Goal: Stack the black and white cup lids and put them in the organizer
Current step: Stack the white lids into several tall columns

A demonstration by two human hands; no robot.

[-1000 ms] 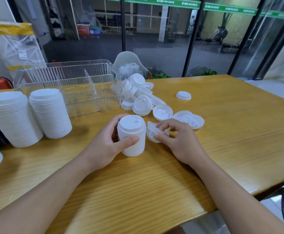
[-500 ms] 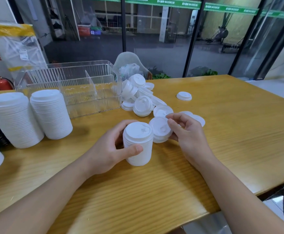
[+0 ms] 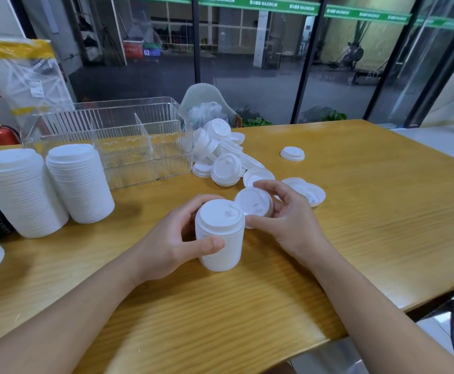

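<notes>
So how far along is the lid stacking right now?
Partly done. Two tall finished stacks stand left of the clear organizer, which holds no lids yet. The left hand grips a growing stack; the right hand holds the next lid. Loose lids remain.

place: gym lobby | glass partitions (image 3: 247,63) | exercise machine (image 3: 352,56)

Left hand (image 3: 166,244) and right hand (image 3: 290,217) both curled, gripping.
</notes>
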